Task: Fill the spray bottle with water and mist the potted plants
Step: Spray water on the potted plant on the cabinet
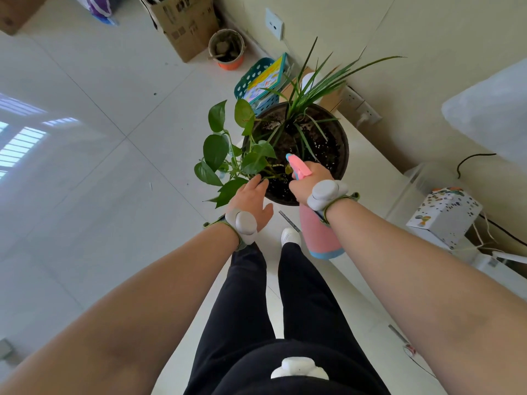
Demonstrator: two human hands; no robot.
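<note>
From my seat, the biggest thing in view is the pale tiled floor (85,166), and on the white strip ahead of my feet stands the dark round pot (346,149). It carries two plants in one bed of soil: the broad-leaved vine (215,151) spills over its left rim and the grassy plant (319,81) rises from its middle. The pink spray bottle (320,238) hangs at the pot's near right edge. Its long axis runs from the blue-banded base down by my legs up to the head over the soil, leaning forward toward the plants. I cannot tell how much water is inside, as the body is opaque. My right hand (309,182) is clamped round the bottle's neck, but the trigger finger is hidden from me. My left hand (251,199) lies flat with its fingers spread and grips nothing, its tips touching the vine's leaves at the near rim. The nozzle (292,159) points away from me and slightly left, at the vine's stems just beyond it. I judge the next squeeze only needs that aim held, and the right hand already has the bottle where it must be.
</note>
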